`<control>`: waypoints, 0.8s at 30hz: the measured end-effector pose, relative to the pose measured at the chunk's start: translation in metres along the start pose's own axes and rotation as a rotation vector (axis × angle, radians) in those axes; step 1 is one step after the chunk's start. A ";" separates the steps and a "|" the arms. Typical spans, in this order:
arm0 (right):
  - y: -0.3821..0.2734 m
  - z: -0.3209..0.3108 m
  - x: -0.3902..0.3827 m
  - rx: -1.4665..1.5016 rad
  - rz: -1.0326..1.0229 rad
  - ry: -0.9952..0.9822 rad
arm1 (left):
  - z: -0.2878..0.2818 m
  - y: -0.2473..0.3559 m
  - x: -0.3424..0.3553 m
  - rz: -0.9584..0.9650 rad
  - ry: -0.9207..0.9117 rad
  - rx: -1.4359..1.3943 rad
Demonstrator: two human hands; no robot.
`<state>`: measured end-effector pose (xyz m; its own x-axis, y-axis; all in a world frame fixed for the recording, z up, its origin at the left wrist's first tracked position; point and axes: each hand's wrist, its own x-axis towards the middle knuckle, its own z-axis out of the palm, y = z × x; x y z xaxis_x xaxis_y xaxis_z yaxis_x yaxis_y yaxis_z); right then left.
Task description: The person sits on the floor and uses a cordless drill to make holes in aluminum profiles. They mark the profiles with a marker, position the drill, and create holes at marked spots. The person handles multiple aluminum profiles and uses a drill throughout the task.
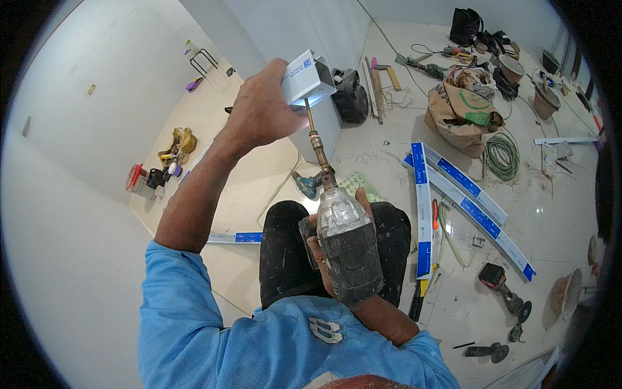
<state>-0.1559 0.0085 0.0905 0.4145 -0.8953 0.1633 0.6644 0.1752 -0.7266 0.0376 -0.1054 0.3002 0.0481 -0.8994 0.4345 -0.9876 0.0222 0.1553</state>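
Note:
My left hand (pixel 262 107) grips a short white box-shaped channel piece (pixel 303 79) with a blue printed mark, holding it up in front of me. In my right hand (pixel 317 256) is a worn grey and black cordless drill (pixel 350 249), pointing away from me. Its long thin bit (pixel 310 118) reaches the lower face of the channel piece, where a light shines. Whether the tip has gone into the piece cannot be made out. The drill's body hides much of my right hand, with some fingers showing at its sides.
White channel strips with blue labels (pixel 422 207) lie on the right floor, near a cordless grinder (pixel 502 285). Farther back are a brown sack (pixel 463 107), a green hose coil (pixel 501 157) and a black round-bodied machine (pixel 350 96). A red-lidded tub (pixel 137 180) stands at left.

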 end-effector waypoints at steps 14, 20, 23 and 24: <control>0.004 0.001 0.008 0.001 -0.231 -0.082 | 0.009 -0.006 0.001 0.001 -0.026 -0.014; 0.025 -0.008 0.000 -0.203 -0.166 -0.021 | 0.007 0.001 0.003 -0.001 -0.052 0.004; 0.024 -0.010 -0.002 -0.267 -0.149 0.005 | 0.008 -0.001 0.004 0.026 -0.026 -0.011; 0.022 -0.010 -0.001 -0.317 -0.190 0.005 | 0.009 -0.002 0.004 0.033 -0.016 -0.018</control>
<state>-0.1479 0.0096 0.0680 0.2986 -0.9016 0.3129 0.5031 -0.1298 -0.8544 0.0383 -0.1131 0.2942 0.0127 -0.9048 0.4257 -0.9858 0.0598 0.1567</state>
